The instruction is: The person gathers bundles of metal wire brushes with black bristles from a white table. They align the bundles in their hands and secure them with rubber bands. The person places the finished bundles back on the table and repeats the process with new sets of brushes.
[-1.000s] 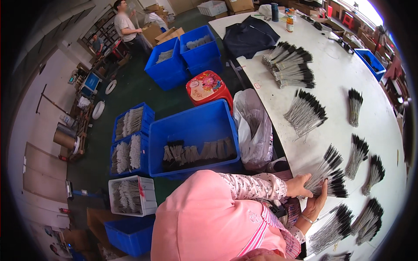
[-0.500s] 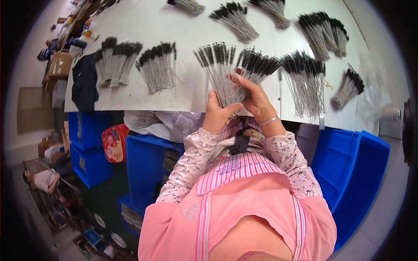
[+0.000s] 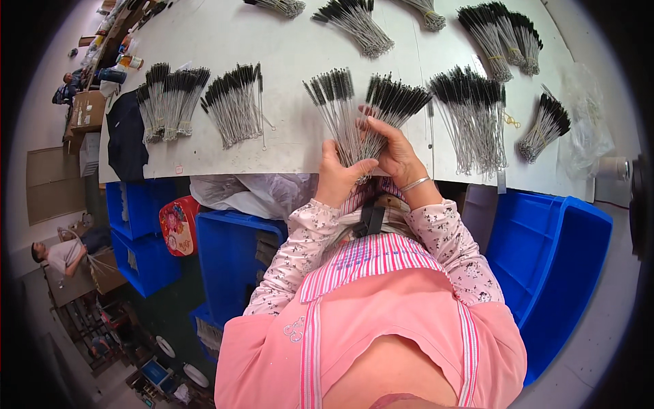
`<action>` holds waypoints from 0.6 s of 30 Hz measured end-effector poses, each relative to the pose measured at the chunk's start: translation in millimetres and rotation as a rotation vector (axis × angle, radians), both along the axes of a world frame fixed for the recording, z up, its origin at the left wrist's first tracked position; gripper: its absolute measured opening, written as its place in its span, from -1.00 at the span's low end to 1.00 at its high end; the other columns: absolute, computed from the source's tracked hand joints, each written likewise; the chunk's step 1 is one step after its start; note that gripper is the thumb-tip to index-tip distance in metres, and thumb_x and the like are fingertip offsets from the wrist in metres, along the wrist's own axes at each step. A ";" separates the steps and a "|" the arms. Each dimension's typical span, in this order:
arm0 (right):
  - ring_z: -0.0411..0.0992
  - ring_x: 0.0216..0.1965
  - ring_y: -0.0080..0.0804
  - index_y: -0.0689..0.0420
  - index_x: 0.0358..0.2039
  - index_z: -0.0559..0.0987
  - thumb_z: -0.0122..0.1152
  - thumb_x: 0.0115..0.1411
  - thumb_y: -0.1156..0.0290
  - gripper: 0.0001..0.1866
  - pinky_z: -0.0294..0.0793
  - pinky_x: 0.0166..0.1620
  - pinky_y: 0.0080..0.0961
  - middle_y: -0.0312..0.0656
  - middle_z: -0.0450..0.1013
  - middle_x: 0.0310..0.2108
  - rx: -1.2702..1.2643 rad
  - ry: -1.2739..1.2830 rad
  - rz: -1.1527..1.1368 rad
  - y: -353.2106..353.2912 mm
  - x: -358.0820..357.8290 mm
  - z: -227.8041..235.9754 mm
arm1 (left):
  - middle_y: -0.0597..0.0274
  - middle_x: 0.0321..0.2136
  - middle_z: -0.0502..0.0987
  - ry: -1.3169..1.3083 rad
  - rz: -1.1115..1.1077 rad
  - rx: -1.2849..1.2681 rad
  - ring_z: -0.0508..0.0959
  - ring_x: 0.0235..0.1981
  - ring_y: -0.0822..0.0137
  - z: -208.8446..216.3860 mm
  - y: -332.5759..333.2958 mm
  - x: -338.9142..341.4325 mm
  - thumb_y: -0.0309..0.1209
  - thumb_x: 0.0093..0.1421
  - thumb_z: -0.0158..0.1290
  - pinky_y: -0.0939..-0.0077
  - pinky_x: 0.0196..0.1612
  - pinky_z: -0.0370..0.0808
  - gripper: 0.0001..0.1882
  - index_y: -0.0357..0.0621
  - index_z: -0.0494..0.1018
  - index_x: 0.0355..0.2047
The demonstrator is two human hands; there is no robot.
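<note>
A fanned bunch of thin wire brushes (image 3: 349,129), with black bristle heads and twisted metal stems, stands in both my hands at the table's near edge. My left hand (image 3: 338,174) closes round the lower stems, its thumb laid across them. My right hand (image 3: 395,153), with a bracelet at the wrist, grips the right part of the bunch, its fingers partly behind the stems. The heads spread into two groups with a gap between them. Right of my hands lies a wide pile of brushes (image 3: 470,123); on the left lies another pile of brushes (image 3: 235,109).
On the white table (image 3: 286,153) lie banded bundles of brushes (image 3: 543,128), yellow rubber bands (image 3: 511,120) and a dark cloth (image 3: 127,136). Below the edge stand a blue crate (image 3: 545,266), another blue crate (image 3: 231,252) and a white plastic bag (image 3: 252,194). Another person (image 3: 65,257) sits far left.
My view has shifted slightly, so the table's things appear a little further left. Both hands keep their hold on the bunch, with hardly any change of grip.
</note>
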State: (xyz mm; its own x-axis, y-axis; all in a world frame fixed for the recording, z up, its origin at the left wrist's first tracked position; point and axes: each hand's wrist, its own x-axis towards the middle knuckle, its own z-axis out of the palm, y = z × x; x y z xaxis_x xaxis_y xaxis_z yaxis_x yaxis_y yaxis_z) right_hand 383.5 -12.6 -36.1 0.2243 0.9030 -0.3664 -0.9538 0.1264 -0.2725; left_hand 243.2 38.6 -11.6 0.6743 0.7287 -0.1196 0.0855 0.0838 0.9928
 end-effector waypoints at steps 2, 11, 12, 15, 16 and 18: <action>0.47 -0.18 -0.28 0.15 0.01 0.40 0.23 0.10 0.46 -0.57 0.51 -0.04 -0.20 -0.07 0.47 -0.15 -0.006 0.014 0.016 2.3 -0.1 -2.9 | 0.21 -0.33 0.51 -0.052 0.007 -0.061 0.52 -0.48 0.53 -2.7 0.3 -0.4 -0.44 0.02 0.29 0.74 -0.61 0.42 -0.45 -0.27 0.21 -0.09; 0.45 -0.10 -0.19 0.20 -0.02 0.41 0.25 0.08 0.45 -0.56 0.50 -0.02 -0.11 -0.06 0.45 -0.10 -0.024 -0.006 0.022 1.9 -2.9 4.3 | 0.15 -0.25 0.53 -0.101 0.019 -0.136 0.53 -0.26 0.43 -7.2 -1.7 -2.2 -0.48 0.01 0.29 0.56 -0.20 0.49 -0.44 -0.27 0.20 -0.08; 0.44 -0.10 -0.19 0.20 -0.01 0.40 0.26 0.07 0.45 -0.56 0.50 -0.02 -0.10 -0.06 0.45 -0.09 -0.025 0.012 0.020 2.5 -3.5 3.3 | 0.15 -0.27 0.53 -0.102 0.034 -0.113 0.54 -0.27 0.44 -7.8 -2.8 -2.1 -0.48 0.01 0.29 0.56 -0.20 0.50 -0.44 -0.27 0.20 -0.08; 0.44 -0.09 -0.18 0.21 -0.01 0.40 0.26 0.07 0.45 -0.55 0.49 -0.01 -0.09 -0.07 0.44 -0.07 -0.010 0.048 0.027 3.1 -5.7 5.6 | 0.15 -0.30 0.55 -0.092 0.064 -0.041 0.55 -0.29 0.44 -11.4 -3.9 -3.2 -0.46 -0.01 0.31 0.56 -0.22 0.50 -0.43 -0.26 0.20 -0.09; 0.44 -0.09 -0.18 0.21 -0.01 0.40 0.25 0.07 0.45 -0.55 0.49 -0.01 -0.09 -0.07 0.44 -0.07 0.009 0.048 0.038 2.9 -6.4 11.2 | 0.14 -0.31 0.56 -0.079 0.065 -0.015 0.56 -0.30 0.43 -12.4 -3.5 -3.6 -0.45 -0.02 0.32 0.55 -0.23 0.50 -0.42 -0.26 0.20 -0.10; 0.45 -0.11 -0.19 0.21 -0.02 0.41 0.25 0.07 0.44 -0.57 0.50 -0.02 -0.10 -0.08 0.45 -0.08 0.028 0.045 0.039 3.4 -7.4 12.4 | 0.12 -0.32 0.56 -0.036 0.048 0.048 0.56 -0.31 0.43 -17.9 -1.1 -6.1 -0.42 -0.04 0.33 0.55 -0.25 0.51 -0.40 -0.26 0.19 -0.11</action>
State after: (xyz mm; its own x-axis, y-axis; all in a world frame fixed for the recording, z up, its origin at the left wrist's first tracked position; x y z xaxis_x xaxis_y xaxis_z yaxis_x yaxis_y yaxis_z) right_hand 376.0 -9.2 -23.7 0.1726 0.9209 -0.3494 -0.9695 0.0961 -0.2256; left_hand 237.1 37.5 -29.5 0.6417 0.7646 -0.0601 0.0471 0.0389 0.9981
